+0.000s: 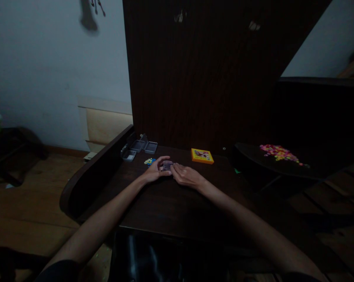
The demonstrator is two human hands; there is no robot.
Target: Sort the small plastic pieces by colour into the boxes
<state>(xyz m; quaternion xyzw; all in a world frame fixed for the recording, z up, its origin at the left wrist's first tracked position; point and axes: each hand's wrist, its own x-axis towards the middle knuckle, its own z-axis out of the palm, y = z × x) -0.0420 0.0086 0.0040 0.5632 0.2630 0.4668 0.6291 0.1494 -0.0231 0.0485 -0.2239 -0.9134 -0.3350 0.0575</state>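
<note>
Between my two hands is a small clear plastic box [168, 166], held just over the dark wooden desk [165, 203]. My left hand [157, 171] curls round its left side, thumb in front and fingers behind. On the box's right edge the fingers of my right hand [185, 174] are pressed together. Just behind my left hand lies a small pile of pale yellow and blue pieces [150, 161], partly hidden by that hand. Farther back at the left stand open clear plastic boxes [150, 147], with another small box [129, 156] nearer.
A yellow-orange box [202, 156] with printed pictures lies at the back right of the desk. On a dark curved surface [250, 156] further right is a heap of pink, orange and yellow pieces [281, 153]. A raised wooden side [97, 168] bounds the desk's left.
</note>
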